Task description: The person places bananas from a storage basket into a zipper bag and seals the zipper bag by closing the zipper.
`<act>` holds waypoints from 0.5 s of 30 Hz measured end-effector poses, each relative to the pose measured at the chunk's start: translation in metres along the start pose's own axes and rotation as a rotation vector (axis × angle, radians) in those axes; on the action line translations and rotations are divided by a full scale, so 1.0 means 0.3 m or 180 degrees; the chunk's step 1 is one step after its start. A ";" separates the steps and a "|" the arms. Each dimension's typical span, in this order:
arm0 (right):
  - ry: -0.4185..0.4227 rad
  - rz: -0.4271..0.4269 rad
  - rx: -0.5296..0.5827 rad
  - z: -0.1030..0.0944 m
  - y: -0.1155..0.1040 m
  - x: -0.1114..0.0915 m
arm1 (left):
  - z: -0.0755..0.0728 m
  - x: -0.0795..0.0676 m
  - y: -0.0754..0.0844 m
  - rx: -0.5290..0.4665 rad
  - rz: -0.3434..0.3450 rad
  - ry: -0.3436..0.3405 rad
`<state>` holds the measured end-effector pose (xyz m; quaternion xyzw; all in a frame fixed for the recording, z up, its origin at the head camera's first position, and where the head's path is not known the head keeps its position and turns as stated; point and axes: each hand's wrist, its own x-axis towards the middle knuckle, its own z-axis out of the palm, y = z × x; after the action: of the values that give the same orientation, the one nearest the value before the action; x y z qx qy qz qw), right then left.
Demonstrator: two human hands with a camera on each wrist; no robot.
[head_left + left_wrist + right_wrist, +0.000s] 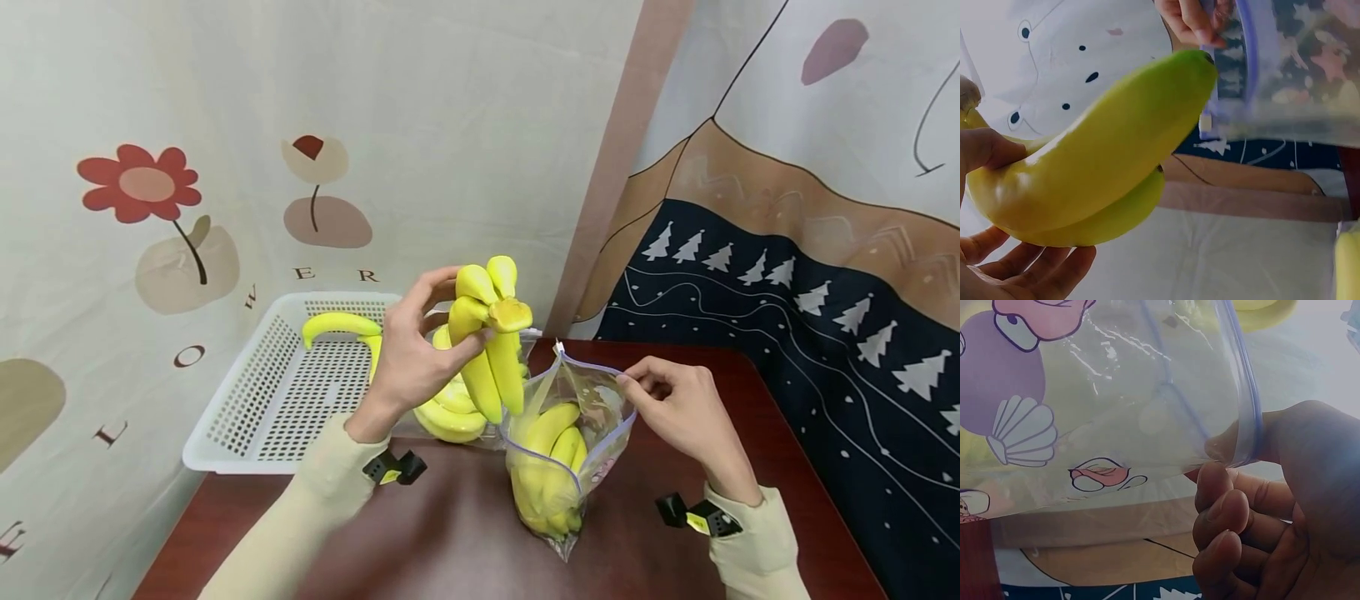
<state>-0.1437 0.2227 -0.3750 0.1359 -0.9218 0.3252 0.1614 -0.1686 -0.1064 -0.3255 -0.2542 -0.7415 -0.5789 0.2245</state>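
My left hand [420,342] grips a bunch of yellow bananas [491,358] near its stem end, the tips hanging down beside a zip bag's mouth. In the left wrist view the bananas [1116,150] show greenish tips, with thumb above and fingers beneath. The clear zip bag [600,462] has a purple-edged mouth, spread apart, and several bananas [551,492] inside. Pinching its right rim is my right hand [678,408]. The right wrist view shows thumb and forefinger on the rim of the bag [1116,412], which has sea-creature prints.
A white perforated basket [225,417] stands at the left with a banana [341,323] in it. Behind the held bunch, another clear bag with bananas [450,417] lies on the dark red table [420,533]. Printed curtains [465,125] hang behind and to the right.
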 end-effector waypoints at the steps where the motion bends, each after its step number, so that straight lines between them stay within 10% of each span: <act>1: 0.0005 -0.0002 -0.0005 0.000 -0.001 0.000 | 0.007 0.001 0.004 -0.0043 0.0004 -0.0007; 15: -0.0030 0.0024 0.0046 0.002 -0.011 0.009 | 0.105 -0.045 -0.009 -0.0144 -0.0035 -0.0435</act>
<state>-0.1452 0.2193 -0.3726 0.1351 -0.9207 0.3319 0.1548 -0.1612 -0.0778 -0.3431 -0.2941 -0.7432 -0.5781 0.1643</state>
